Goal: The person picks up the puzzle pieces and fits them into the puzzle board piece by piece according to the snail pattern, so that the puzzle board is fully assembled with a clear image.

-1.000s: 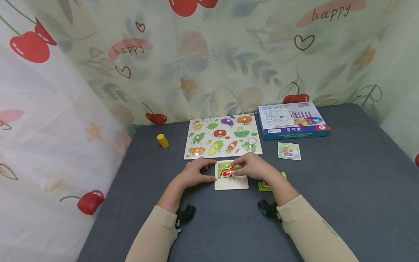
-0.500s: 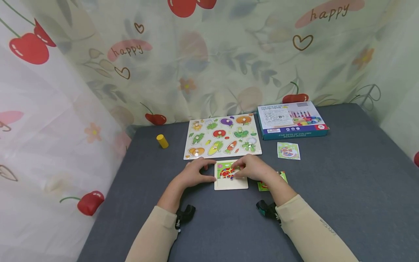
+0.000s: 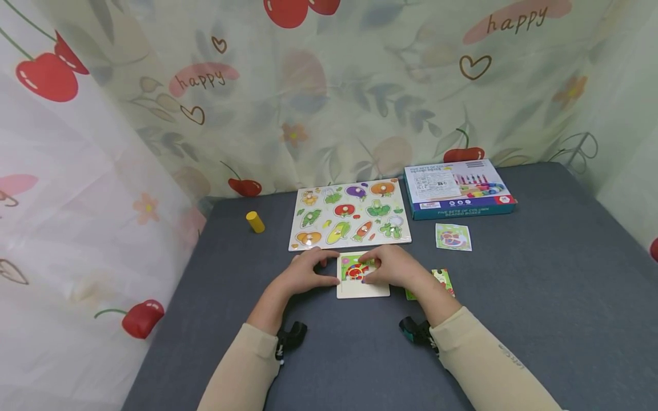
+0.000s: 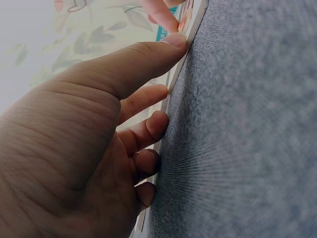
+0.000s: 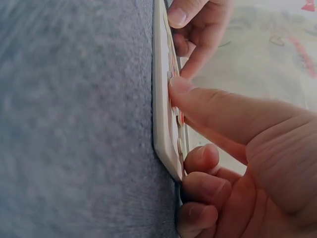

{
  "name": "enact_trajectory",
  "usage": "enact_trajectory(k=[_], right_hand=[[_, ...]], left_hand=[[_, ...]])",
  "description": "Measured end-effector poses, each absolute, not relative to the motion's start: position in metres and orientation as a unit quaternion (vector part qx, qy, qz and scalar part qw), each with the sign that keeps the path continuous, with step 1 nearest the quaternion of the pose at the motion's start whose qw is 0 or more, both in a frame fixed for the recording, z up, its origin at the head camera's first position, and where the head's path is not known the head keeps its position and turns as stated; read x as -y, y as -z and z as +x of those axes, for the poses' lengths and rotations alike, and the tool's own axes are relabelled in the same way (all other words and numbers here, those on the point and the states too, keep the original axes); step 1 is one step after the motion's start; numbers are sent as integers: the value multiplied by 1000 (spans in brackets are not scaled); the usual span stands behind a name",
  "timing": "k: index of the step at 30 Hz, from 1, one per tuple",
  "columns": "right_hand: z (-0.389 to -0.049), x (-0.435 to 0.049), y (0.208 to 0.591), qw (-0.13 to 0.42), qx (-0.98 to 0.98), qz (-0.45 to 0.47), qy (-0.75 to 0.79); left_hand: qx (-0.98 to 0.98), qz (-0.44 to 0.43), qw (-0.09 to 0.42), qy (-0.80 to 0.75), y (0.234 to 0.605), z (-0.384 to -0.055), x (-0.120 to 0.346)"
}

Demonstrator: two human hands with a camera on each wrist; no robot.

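On both wrists, wears black cameras (image 3: pixel 293 335). Touches the left edge of the frame (image 3: pixel 362 290), flat on the table (image 3: pixel 349 365), with thumb and forefinger of the left hand (image 3: pixel 307 269) set wide; bends the three others, with tips plain only from the left wrist. Pinches a piece (image 3: pixel 368 270) on the frame with the right hand (image 3: pixel 393 264); bends its remaining fingers too, hidden from the head but clear from the right wrist. Has more pieces (image 3: pixel 444 282) partly covered by the right forearm (image 3: pixel 437 298). Farther off, faces card (image 3: pixel 453 237), peg (image 3: pixel 255 221), board (image 3: pixel 327 208), box (image 3: pixel 457 191), curtain (image 3: pixel 329 108).

Soft, even head-view light; left hand (image 4: pixel 89 134) dim against whitish left-wrist glare.
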State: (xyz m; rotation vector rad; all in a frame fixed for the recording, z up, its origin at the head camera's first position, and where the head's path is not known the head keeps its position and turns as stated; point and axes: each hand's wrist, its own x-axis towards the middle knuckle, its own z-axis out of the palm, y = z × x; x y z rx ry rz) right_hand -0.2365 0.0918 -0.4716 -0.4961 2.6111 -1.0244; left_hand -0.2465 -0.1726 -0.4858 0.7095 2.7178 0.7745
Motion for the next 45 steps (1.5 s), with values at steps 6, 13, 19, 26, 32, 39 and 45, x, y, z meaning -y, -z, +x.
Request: enact_trajectory(k=[6,13,19,26,32,39,45], right_hand=[[-233,-88,466,147,-923,-161,316],[-228,-85,461,124,-945,-177,246],[-227,-82,461,93,-955,-212,186],[-227,-83,459,97,-953,-220,185],[-228,-83,459,103,-946,-241,189],[-229,-84,460,114,-952,-217,182],[-228,-82,461,122,-953,-197,193]], left_hand=[[-927,240,111,-265,486,-246,172],[-928,242,110,-261,485,-246,172],[-927,244,109,-263,486,-246,173],[-927,246,110,-260,487,-246,174],[-928,246,107,-259,488,-248,173],[-927,248,106,-261,486,-248,172],[-927,245,108,-265,487,-247,173]])
